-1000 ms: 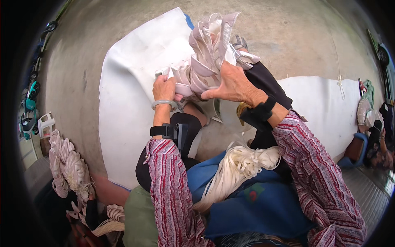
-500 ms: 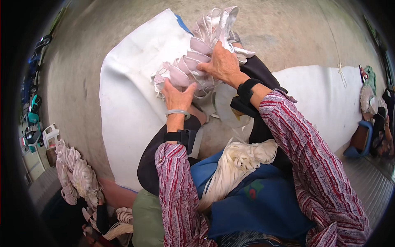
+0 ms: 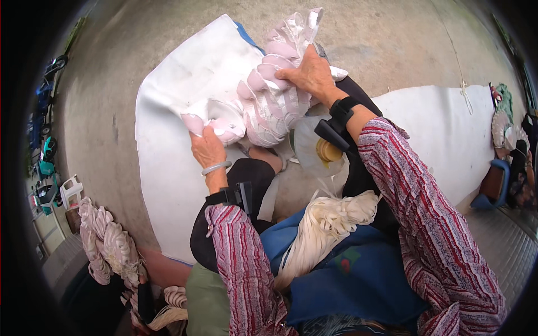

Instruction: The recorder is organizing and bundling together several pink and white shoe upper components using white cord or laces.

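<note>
A long stack of nested pink-and-white pieces that look like shoe uppers [image 3: 272, 109] leans across my legs, over a white sheet [image 3: 168, 185]. My right hand [image 3: 311, 77] grips its upper right part, thumb on the near side and fingers hidden behind. To the left, my left hand [image 3: 208, 150] pinches the edge of one upper [image 3: 224, 124], drawn out from the lower end of the stack. In my lap, on a blue apron [image 3: 347, 280], lies a bundle of cream strips [image 3: 330, 221].
Between my knees sits a yellow roll [image 3: 328, 151] by translucent plastic. Another white sheet [image 3: 437, 134] spreads to the right. More bundled uppers [image 3: 109, 241] lie at the lower left, beside a white stool [image 3: 71, 190]. Another person [image 3: 520, 173] sits at far right near a blue chair [image 3: 493, 185].
My left hand has moved left and down, pulling one upper away from the stack's end. The stack now stands more upright in my right hand, and the yellow roll shows more fully.
</note>
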Tool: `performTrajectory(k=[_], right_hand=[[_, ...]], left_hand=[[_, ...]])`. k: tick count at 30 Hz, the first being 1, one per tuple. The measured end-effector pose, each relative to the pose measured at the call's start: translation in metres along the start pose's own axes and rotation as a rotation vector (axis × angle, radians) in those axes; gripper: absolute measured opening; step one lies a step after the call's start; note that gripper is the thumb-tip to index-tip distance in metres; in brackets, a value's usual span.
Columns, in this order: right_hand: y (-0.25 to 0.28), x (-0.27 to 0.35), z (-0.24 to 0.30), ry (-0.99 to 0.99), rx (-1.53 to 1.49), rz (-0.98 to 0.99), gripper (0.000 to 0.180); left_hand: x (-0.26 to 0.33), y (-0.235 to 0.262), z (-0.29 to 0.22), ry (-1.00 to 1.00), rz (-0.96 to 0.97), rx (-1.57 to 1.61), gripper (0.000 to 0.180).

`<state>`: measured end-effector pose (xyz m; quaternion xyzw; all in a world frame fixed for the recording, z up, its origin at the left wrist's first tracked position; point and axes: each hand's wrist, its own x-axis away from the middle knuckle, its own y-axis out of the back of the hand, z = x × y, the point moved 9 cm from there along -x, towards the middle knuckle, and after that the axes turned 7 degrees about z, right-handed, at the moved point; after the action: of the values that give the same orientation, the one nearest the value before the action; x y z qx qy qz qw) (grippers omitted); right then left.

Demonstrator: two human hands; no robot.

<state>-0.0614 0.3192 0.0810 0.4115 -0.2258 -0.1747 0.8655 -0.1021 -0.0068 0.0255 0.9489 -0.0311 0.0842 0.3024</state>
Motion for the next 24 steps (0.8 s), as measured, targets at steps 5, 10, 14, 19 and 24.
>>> performTrajectory(k=[5, 10, 14, 19, 24], right_hand=[[0.021, -0.029, -0.033, 0.053, -0.104, -0.098, 0.065], [0.005, -0.019, -0.021, 0.050, -0.143, 0.000, 0.059], [0.002, -0.017, -0.015, 0.033, 0.011, -0.037, 0.062], [-0.002, -0.015, -0.010, 0.067, -0.047, -0.036, 0.063], [0.005, -0.016, -0.014, 0.042, -0.060, -0.051, 0.058]], left_hand=[[-0.002, 0.029, 0.003, 0.108, 0.108, 0.184, 0.041], [0.016, -0.025, 0.020, 0.084, 0.240, -0.537, 0.041], [0.038, -0.063, -0.010, -0.181, 0.228, -0.543, 0.041], [0.054, -0.077, 0.000, -0.076, 0.309, -0.209, 0.035], [0.065, -0.088, -0.013, -0.006, 0.299, -0.063, 0.043]])
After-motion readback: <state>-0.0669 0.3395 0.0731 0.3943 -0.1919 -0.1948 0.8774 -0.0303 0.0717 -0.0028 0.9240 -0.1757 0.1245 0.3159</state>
